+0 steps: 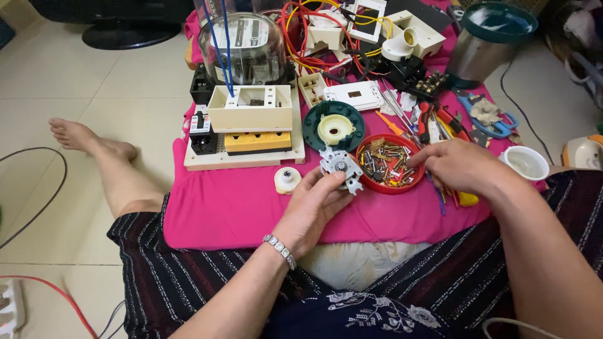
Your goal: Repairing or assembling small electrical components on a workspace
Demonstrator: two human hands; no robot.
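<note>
A pale metal switch part (341, 167) with dull sheen sits beside a glossy red plastic bowl (391, 186) of metal screws (386, 163), on matt pink cloth (232, 207) near a clear glass-like meter dome (242, 47).

My left hand (314, 204) covers the lower part of the small metal switch part (340, 167), so its underside is hidden. My right hand (458, 164) hides the right rim of the red bowl (389, 187), and I cannot tell whether its fingertips pinch a screw. The screws (386, 164) inside are too small to tell apart. The steel pot (483, 44) at the pink cloth's (232, 207) far right corner is cut off by the top edge.
</note>
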